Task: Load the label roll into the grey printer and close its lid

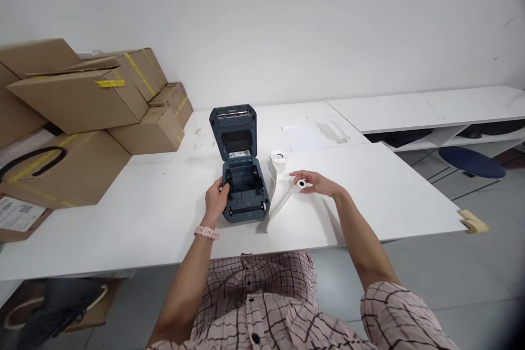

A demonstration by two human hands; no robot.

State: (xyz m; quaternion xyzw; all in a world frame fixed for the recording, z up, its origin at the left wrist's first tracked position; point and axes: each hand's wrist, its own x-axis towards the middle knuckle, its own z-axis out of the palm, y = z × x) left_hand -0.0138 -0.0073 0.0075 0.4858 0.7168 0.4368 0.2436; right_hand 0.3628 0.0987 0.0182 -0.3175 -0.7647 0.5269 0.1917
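A dark label printer (245, 192) sits on the white table with its lid (233, 132) raised and its inner bay showing. My left hand (216, 198) grips the left side wall, thumb over the rim and fingers partly hidden along the outside. To the right of the printer, my right hand (314, 182) holds a small white label roll (302, 182) between thumb and fingers, its dark core hole facing me. A loose white strip (281, 209) runs from that roll down toward the tabletop. Behind it, another white roll (278, 161) rests beside the printer, with paper hanging off it.
Cardboard boxes (77, 101) with yellow tape are piled at the left end of the table (164, 229). Pale paper sheets (301, 135) lie toward the back. A blue stool (471, 163) stands at the right, and a beige pad (473, 221) covers the table's right corner.
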